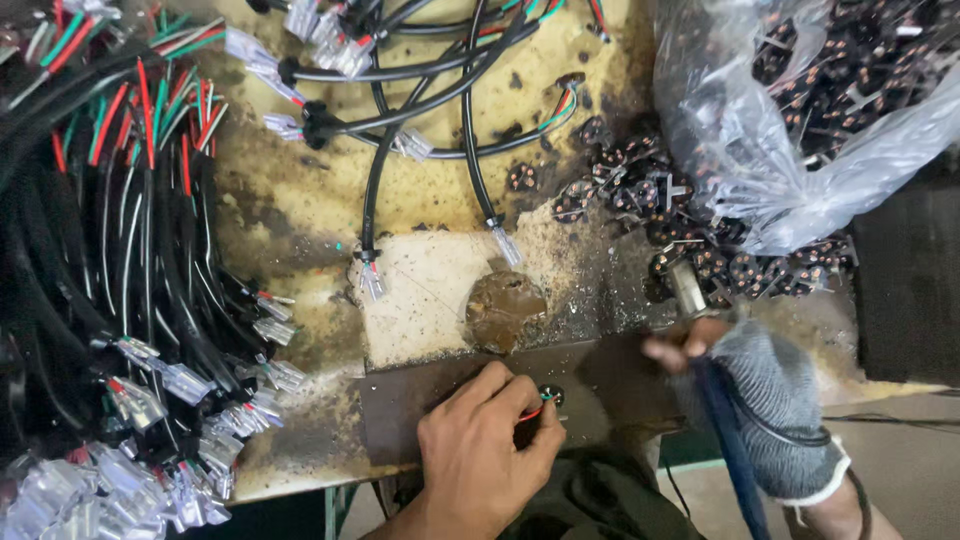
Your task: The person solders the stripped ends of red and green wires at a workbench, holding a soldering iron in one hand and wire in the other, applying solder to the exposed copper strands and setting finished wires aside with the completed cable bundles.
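Observation:
My left hand (480, 450) is bare and rests on a dark metal plate (600, 385) at the bench's near edge. Its fingertips pinch a small round black connector (550, 397) with red and green wire ends. My right hand (765, 405) wears a grey knit glove with open fingertips. It grips a tool with a dark blue handle (728, 440), whose metal tip (688, 288) points up toward a pile of small black round parts (700, 250).
A clear plastic bag (800, 120) of the same black parts lies at the top right. Black cables with clear plug ends (400, 140) cross the stained yellow bench (290, 210). A thick bundle of such cables (130, 300) fills the left side.

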The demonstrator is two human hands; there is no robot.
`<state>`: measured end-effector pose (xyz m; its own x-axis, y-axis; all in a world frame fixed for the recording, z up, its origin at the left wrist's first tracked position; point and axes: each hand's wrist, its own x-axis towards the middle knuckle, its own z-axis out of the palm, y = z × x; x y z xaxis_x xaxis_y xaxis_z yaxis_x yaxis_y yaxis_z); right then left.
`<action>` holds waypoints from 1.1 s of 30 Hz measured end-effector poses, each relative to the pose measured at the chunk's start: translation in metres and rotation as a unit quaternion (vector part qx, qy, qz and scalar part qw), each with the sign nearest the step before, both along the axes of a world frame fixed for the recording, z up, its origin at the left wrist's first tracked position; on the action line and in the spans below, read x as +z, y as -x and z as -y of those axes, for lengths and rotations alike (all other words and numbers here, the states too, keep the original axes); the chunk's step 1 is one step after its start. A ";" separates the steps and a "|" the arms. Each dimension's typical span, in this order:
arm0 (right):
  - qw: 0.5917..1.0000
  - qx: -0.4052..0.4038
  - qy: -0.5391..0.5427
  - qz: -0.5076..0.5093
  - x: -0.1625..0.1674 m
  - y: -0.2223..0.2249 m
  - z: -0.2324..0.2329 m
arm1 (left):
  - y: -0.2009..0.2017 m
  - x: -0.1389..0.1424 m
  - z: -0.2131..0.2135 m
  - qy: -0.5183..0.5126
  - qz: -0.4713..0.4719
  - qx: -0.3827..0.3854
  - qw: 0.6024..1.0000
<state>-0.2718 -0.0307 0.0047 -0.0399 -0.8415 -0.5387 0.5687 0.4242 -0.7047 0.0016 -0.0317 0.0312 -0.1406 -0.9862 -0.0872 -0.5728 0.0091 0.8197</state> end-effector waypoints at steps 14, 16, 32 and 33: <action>0.977 -0.044 0.036 -0.207 0.005 -0.025 -0.001 | -0.002 -0.006 -0.004 0.022 -0.008 -0.002 1.000; 0.955 -0.002 0.060 -0.292 0.016 -0.026 -0.002 | -0.003 -0.005 -0.004 0.024 -0.017 -0.005 1.000; 0.653 0.340 0.243 -0.632 0.067 -0.053 -0.006 | -0.003 -0.003 -0.006 0.032 -0.010 -0.012 0.999; 0.644 0.340 0.237 -0.643 0.071 -0.049 0.000 | -0.002 -0.002 -0.007 0.034 -0.005 -0.012 0.999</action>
